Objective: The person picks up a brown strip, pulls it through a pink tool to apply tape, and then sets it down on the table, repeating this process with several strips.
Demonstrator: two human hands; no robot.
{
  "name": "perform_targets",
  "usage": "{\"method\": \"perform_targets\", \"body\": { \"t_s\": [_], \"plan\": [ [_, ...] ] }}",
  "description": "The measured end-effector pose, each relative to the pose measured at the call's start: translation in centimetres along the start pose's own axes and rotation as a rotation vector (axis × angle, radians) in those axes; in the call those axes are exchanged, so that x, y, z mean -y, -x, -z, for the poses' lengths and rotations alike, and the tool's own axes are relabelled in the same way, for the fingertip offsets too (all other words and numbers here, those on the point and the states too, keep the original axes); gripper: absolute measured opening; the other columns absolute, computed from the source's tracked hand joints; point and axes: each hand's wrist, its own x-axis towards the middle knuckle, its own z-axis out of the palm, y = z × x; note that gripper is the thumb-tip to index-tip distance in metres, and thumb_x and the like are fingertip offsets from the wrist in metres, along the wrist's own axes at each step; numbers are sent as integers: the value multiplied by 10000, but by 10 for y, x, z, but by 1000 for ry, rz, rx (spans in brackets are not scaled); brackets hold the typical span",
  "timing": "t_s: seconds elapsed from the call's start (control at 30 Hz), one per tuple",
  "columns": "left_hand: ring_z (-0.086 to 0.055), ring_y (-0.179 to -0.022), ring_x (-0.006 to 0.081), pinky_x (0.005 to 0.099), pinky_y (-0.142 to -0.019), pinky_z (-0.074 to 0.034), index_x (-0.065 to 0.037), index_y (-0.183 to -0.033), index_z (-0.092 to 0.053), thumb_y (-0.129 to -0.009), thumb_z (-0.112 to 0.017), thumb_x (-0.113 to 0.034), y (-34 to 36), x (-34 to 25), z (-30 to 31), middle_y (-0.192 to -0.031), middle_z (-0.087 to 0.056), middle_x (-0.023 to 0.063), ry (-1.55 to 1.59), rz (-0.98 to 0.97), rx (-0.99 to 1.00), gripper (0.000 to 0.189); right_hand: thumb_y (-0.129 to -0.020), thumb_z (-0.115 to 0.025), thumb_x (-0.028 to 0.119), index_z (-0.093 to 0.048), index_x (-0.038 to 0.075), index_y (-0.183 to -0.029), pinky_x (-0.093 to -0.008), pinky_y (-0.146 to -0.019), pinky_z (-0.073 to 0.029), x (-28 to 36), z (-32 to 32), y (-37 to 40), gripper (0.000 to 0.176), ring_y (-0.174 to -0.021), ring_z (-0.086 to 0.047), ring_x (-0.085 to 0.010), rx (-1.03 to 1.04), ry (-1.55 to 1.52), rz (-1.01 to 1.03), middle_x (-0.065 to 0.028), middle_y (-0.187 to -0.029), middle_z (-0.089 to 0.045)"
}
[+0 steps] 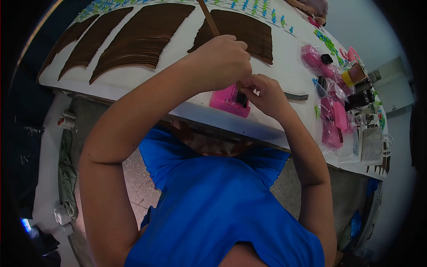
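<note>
My left hand [224, 62] is closed in a fist around a long, thin brown strip [209, 18], whose upper part sticks out toward the far side of the table. Below it, my right hand [267, 95] pinches with thumb and forefinger at what looks like the strip's lower end. Those fingertips are just over a bright pink block [229, 104] with a black part, at the table's near edge. Whether the strip touches the block is hidden by the fingers.
Fanned stacks of dark brown strips [142, 40] cover the left and middle of the white table [284, 58]. A few loose strips [297, 96] lie right of my hand. Pink bagged items [331, 111] crowd the right side; blue and green clips [262, 11] line the back. Another person [313, 6] sits far right.
</note>
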Motion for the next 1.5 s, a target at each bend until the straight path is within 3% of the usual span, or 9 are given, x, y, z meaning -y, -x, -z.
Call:
{"method": "perform_targets", "body": {
  "t_s": [0.33, 0.4, 0.63, 0.8, 0.93, 1.0, 1.5],
  "plan": [
    [-678, -998, 212, 368, -901, -525, -145, -880, -815, -808, -777, -66, 9, 2, -9, -886, -728, 20, 24, 32, 1, 113, -910, -780, 39, -739, 51, -1072, -342, -714, -576, 0, -5, 1, 168, -764, -692, -215, -43, -6, 45, -86, -909, -738],
    [-680, -971, 229, 378, -875, -549, -123, -902, -807, -813, -755, -44, 15, 3, -16, -888, -717, 37, 102, 43, -64, 130, -864, -768, 27, -735, 65, -1067, -400, -750, -593, -2, -5, 5, 209, -847, -712, -278, -66, -59, 3, -107, -910, -741],
    [-678, -889, 259, 392, -782, -582, -91, -923, -771, -803, -738, -41, 32, 0, -69, -866, -687, 56, 208, 13, -253, 134, -874, -764, 25, -748, 85, -1082, -386, -714, -588, -8, 5, 20, 217, -831, -695, -258, -29, 21, -17, -86, -911, -740],
    [-688, -894, 244, 381, -744, -580, -129, -925, -777, -806, -737, -67, 34, -15, -87, -864, -687, 43, 319, 63, -349, 140, -892, -746, -19, -771, 69, -1094, -347, -701, -565, -13, 12, 32, 222, -861, -689, -213, -20, 30, 42, -67, -958, -754],
    [-678, -870, 262, 407, -695, -565, -99, -984, -748, -789, -752, -67, 31, -19, -92, -865, -669, 63, 352, 36, -371, 197, -883, -744, -26, -776, 70, -1093, -347, -705, -566, -14, 15, 37, 232, -857, -686, -215, -28, 44, 45, -67, -963, -756],
    [-678, -872, 261, 406, -695, -566, -97, -978, -754, -794, -755, -72, 31, -21, -92, -874, -675, 64, 349, 44, -363, 186, -883, -728, -13, -786, 87, -1056, -385, -769, -612, -9, 17, 37, 209, -923, -708, -258, -11, 24, -16, -80, -971, -764],
    [-686, -884, 262, 404, -725, -581, -99, -1007, -771, -814, -753, -47, 31, -23, -94, -939, -717, 68, 367, 55, -338, 201, -866, -730, -12, -778, 86, -1067, -405, -811, -593, -16, 22, 46, 229, -935, -702, -266, -6, 43, 4, -80, -970, -763]
  ]
}}
